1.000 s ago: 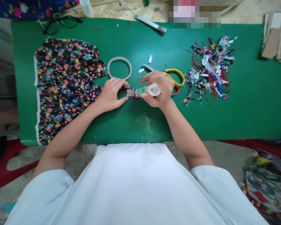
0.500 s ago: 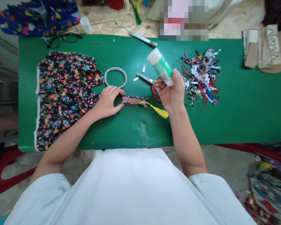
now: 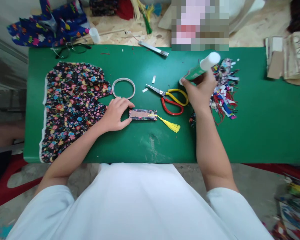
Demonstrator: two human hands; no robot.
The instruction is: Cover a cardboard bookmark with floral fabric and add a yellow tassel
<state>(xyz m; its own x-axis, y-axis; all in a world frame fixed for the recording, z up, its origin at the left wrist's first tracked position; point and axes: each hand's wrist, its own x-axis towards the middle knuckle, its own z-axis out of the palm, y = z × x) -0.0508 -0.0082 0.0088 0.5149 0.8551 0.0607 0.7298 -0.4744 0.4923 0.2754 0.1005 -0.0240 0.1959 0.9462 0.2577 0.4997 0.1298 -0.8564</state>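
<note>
My left hand holds the left end of a small bookmark between thumb and fingertips. Floral cloth is folded along the bookmark's edges around a bare brown middle, and a yellow tassel trails from its right end. A green and white glue stick is gripped in my right hand, tilted with its white end up and to the right. Scissors with one red and one yellow handle lie between my hands, blades apart from the bookmark. Above my left hand rests a roll of tape.
Black floral fabric covers the table's left part. Cloth scraps are heaped beyond my right hand. A metal-bladed cutter, eyeglasses and a white cap lie toward the back. Cardboard pieces sit at far right.
My right hand has moved right with the glue stick, from above the scissors to beside the scraps, turning it over. The scissor handles now show fully. My left hand stays at the bookmark.
</note>
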